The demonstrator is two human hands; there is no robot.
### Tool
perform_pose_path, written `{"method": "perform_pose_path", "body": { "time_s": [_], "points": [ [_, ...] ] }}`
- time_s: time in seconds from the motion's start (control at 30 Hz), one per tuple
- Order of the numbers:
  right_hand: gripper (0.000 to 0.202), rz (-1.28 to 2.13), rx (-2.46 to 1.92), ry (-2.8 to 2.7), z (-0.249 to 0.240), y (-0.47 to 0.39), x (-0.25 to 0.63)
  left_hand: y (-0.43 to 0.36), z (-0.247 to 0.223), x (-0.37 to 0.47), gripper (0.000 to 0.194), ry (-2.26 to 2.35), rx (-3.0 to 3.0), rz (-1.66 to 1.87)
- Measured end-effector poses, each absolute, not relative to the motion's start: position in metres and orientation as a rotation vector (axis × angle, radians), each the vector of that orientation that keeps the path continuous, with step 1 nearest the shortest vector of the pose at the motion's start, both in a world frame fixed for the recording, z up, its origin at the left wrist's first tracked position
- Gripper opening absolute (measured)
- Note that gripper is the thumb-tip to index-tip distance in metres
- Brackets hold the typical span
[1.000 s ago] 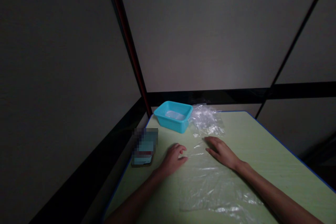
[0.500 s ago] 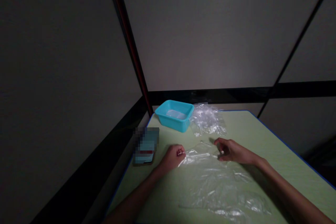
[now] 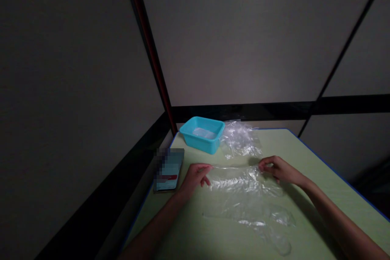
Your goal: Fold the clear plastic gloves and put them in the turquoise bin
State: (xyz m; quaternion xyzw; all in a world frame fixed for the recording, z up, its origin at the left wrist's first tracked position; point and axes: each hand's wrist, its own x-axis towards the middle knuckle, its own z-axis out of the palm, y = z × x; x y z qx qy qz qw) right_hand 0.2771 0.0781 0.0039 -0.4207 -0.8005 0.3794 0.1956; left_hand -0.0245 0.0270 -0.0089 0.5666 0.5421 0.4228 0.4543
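Note:
A clear plastic sheet or bag point(image 3: 240, 201) lies spread and wrinkled on the pale green table, its far edge stretched between my hands. My left hand point(image 3: 196, 176) pinches the far left corner between thumb and finger, the other fingers loosely bent. At the far right corner, my right hand point(image 3: 276, 168) pinches the same edge with its fingertips. Creases and glare hide the exact shape of the plastic; rounded flaps trail toward the near right.
Behind the hands stands a turquoise basin point(image 3: 201, 142) with something whitish inside. Beside it lies a heap of clear plastic point(image 3: 240, 138). A phone-like object point(image 3: 170, 168), partly blurred out, rests at the left edge of the table point(image 3: 307, 166). Walls rise behind and left.
My right hand has moved slightly right and closed on the plastic's corner. My left hand has shifted a little left and up. The far edge is now straight, and the plastic has slid away from me.

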Motion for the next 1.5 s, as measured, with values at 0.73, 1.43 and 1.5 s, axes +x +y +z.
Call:
{"method": "perform_pose_path", "body": {
  "time_s": [0.73,1.43,1.5],
  "points": [
    [0.015,1.149,-0.871,-2.431,0.035,0.063,0.292,0.013,0.019,-0.037,0.013,1.047,2.044,0.697],
    [0.022,1.123,-0.477,-2.881,0.008,0.02,0.222,0.014,0.014,-0.048,0.02,1.048,2.064,0.248],
    [0.019,1.148,-0.443,-2.875,0.006,0.019,0.219,0.014,0.013,-0.047,0.018,1.071,2.033,0.256]
  ]
}}
